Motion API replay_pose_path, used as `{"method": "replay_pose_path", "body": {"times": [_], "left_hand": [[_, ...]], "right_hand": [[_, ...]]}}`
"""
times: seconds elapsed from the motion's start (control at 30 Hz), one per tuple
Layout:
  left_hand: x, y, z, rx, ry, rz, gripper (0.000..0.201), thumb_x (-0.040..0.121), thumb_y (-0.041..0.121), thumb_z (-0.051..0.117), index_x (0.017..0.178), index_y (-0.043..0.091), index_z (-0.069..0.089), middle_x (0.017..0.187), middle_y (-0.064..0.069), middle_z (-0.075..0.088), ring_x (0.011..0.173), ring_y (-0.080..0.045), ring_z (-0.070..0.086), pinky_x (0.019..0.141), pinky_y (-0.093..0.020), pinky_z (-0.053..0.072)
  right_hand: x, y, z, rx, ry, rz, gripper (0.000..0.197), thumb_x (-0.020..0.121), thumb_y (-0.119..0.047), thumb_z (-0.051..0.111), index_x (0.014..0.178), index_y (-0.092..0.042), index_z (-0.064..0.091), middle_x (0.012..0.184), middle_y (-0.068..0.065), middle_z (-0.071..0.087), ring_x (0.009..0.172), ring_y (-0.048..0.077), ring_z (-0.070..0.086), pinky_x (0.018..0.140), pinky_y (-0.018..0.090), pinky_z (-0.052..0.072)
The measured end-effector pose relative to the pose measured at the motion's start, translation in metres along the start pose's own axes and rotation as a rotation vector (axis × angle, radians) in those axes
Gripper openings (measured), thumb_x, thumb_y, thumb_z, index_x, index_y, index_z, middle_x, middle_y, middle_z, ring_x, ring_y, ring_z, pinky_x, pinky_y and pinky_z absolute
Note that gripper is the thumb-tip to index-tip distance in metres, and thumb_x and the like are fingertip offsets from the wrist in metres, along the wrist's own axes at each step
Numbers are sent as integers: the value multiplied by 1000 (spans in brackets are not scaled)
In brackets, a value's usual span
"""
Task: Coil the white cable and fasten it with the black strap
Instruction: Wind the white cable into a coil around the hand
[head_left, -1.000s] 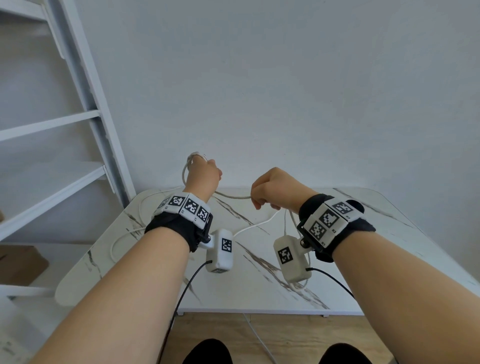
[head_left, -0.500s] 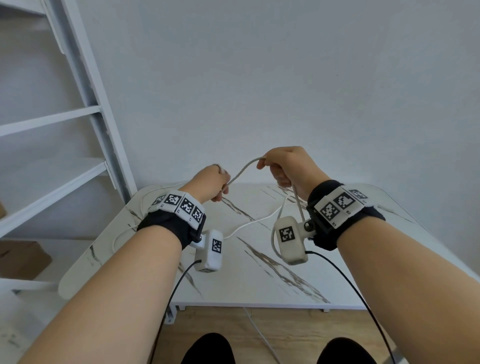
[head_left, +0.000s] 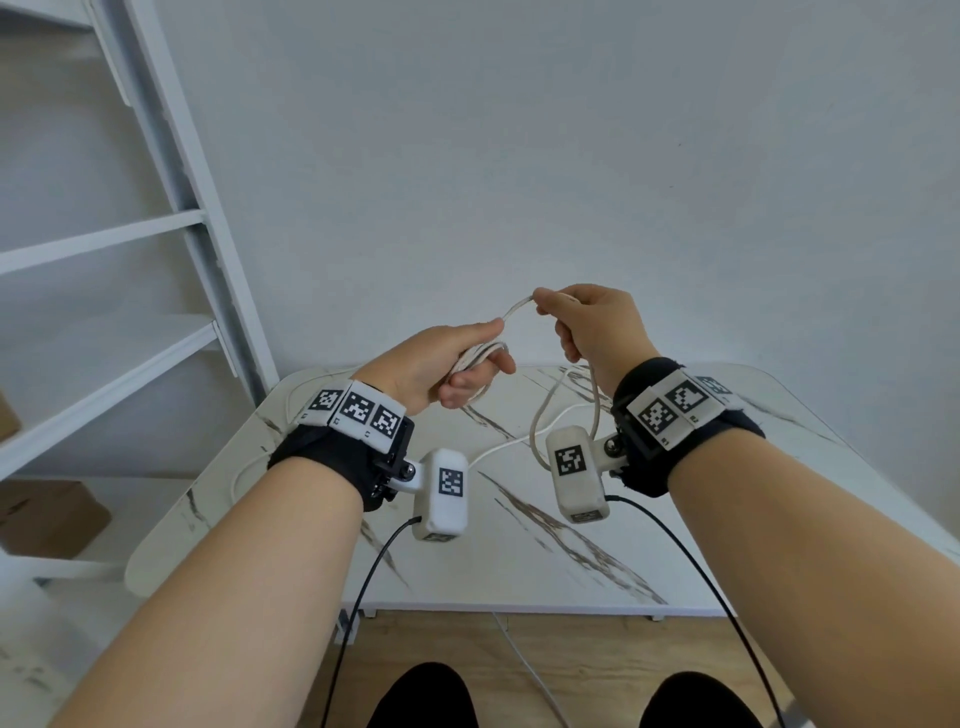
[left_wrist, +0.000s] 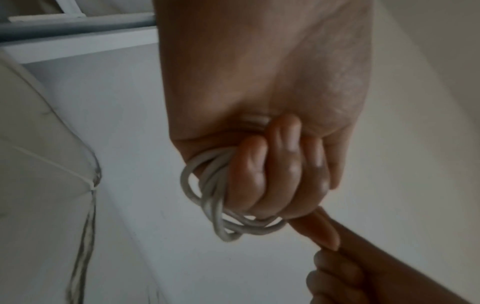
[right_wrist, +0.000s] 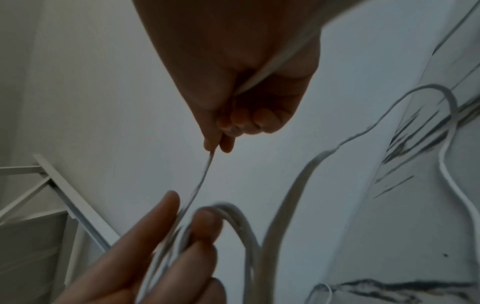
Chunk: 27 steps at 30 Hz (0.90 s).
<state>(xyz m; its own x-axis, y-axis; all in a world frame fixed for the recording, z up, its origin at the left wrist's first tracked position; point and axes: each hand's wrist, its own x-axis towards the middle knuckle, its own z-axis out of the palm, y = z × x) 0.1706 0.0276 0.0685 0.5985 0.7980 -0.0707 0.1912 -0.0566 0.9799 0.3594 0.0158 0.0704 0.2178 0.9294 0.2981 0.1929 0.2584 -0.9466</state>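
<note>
Above the marbled bench, the left hand clamped the gathered loops of the white cable in curled fingers, so the coil kept its shape. The right hand pinched the running strand just beside it, apparently feeding another turn; slack trailed onto the bench. No black strap was visible.

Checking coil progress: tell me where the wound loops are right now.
In the head view, the loops sit left of centre, gripped in the left hand above the table.

The white cable hung partly coiled in several loops above the table, its slack trailing down toward five o'clock.
</note>
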Motion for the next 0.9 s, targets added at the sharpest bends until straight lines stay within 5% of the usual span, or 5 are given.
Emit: {"method": "replay_pose_path", "body": {"times": [0.3, 0.43, 0.57, 0.73, 0.9], "left_hand": [[-4, 5, -6, -385, 55, 121, 42, 102, 38, 37, 79, 10, 59, 39, 6, 25, 30, -6, 20, 33, -19, 21], [-1, 6, -5, -575, 95, 181, 44, 102, 38, 36, 80, 9, 61, 40, 6, 27, 30, -6, 22, 34, -20, 21], [2, 7, -4, -751, 120, 226, 45, 103, 39, 35, 87, 6, 61, 41, 6, 29, 31, -7, 24, 34, -20, 26], [2, 12, -2, -954, 100, 282, 37, 100, 29, 33, 93, 2, 58, 48, 3, 35, 35, -10, 32, 39, -21, 28], [4, 15, -1, -992, 180, 294, 29, 95, 18, 32, 98, 1, 56, 57, 1, 38, 42, -12, 35, 45, -23, 34]], "right_hand": [[-1, 17, 3, -131, -66, 115, 28, 91, -28, 66, 91, 0, 67, 60, 4, 59, 43, 11, 50, 41, 20, 44], [-5, 18, 11, -92, -173, 199, 9, 96, -11, 58, 97, -3, 62, 75, 11, 64, 58, 21, 61, 61, 33, 59], [-9, 22, 20, -177, -281, 249, 11, 98, -10, 54, 102, -3, 61, 79, 10, 67, 71, 27, 68, 80, 42, 60], [-18, 25, 27, -312, -388, 229, 23, 100, -18, 48, 99, -5, 65, 80, 8, 69, 70, 22, 69, 72, 31, 56], [-27, 22, 30, -313, -539, 232, 24, 99, -24, 50, 104, -10, 69, 78, 8, 70, 71, 24, 71, 82, 36, 60]]}}
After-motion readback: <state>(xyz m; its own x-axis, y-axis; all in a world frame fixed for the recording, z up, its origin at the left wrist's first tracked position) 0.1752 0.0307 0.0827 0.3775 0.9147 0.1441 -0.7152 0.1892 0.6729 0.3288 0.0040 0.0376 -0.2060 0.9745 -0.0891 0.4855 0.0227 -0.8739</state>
